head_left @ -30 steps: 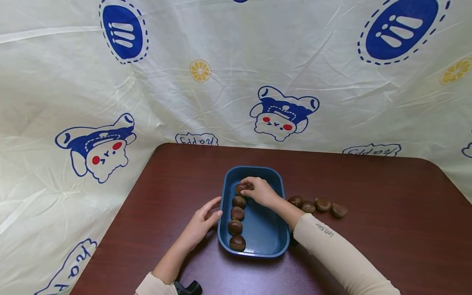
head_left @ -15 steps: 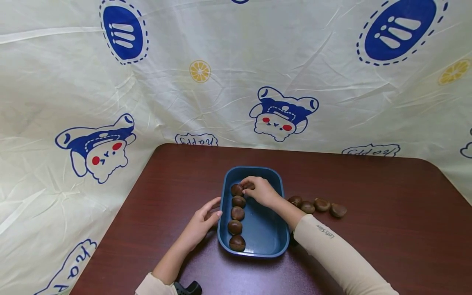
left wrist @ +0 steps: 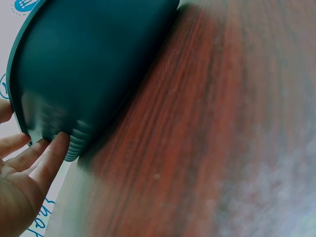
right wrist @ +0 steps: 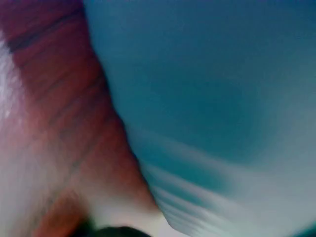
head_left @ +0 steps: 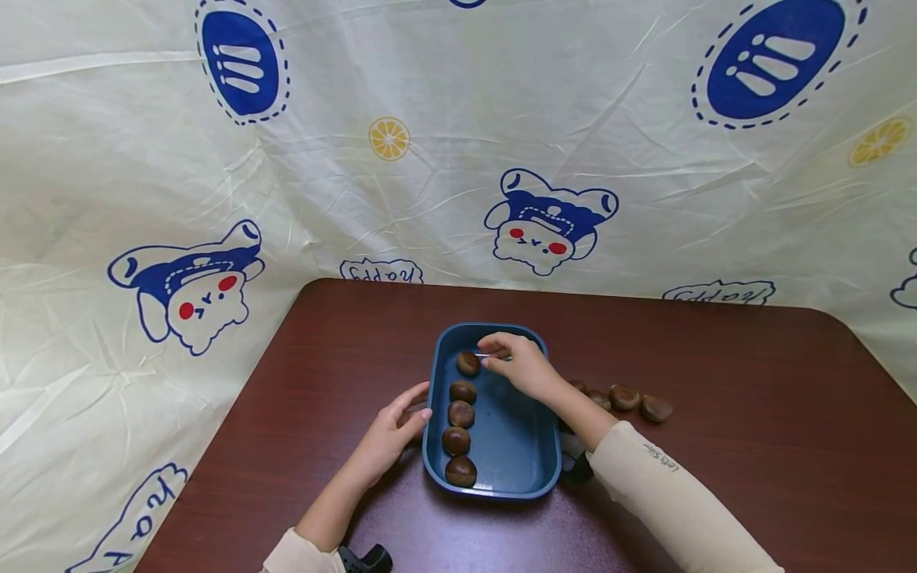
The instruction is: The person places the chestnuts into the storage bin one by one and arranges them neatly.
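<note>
A column of several brown chestnuts lies along the left side of a blue plastic tray. The farthest chestnut sits a little apart from the others. Just right of it, over the tray's far part, is my right hand, thumb and fingers spread with nothing seen between them. My left hand touches the tray's outer left wall with extended fingers. In the left wrist view, the fingertips lie against the tray wall. Only the blurred tray side shows in the right wrist view.
Several more chestnuts lie in a row on the dark red-brown table, right of the tray and partly hidden behind the right forearm. A white printed cloth hangs behind the table and along its left side.
My right hand has let go of the farthest chestnut and drawn back to the right. That chestnut shifted left, then slightly back right and away. The left hand has stayed in place.
</note>
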Available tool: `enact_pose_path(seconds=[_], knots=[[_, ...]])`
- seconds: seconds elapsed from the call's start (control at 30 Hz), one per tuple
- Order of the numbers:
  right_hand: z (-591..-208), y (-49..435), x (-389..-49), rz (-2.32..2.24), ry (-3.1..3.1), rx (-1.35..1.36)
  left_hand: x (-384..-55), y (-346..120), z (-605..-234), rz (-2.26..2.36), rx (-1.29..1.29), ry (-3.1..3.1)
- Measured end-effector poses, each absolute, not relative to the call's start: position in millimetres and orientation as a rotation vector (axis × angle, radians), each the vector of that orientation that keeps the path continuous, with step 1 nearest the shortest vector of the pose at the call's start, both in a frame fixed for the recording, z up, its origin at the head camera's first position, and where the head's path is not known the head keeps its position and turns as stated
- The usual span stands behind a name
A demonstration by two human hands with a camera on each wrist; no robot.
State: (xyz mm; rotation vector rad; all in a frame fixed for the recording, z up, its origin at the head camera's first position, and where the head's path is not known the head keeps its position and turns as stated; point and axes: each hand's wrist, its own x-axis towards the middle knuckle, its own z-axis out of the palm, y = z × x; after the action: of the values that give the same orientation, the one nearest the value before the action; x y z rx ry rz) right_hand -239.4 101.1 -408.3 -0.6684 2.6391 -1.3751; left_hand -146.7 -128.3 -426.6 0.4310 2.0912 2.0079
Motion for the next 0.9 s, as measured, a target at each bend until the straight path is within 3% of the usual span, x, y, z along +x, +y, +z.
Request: enact_pose_path(seconds=[0.47, 0.9], knots=[[-387.3, 152.7, -220.6, -1.450, 2.744, -0.604, -154.6, -132.0, -446.8, 2.027, 0.412, 2.093], [-412.0, 198.4, -184.0, -1.412, 2.817, -0.581, -157.5, -133.2, -455.1, 2.019, 0.435, 2.115]])
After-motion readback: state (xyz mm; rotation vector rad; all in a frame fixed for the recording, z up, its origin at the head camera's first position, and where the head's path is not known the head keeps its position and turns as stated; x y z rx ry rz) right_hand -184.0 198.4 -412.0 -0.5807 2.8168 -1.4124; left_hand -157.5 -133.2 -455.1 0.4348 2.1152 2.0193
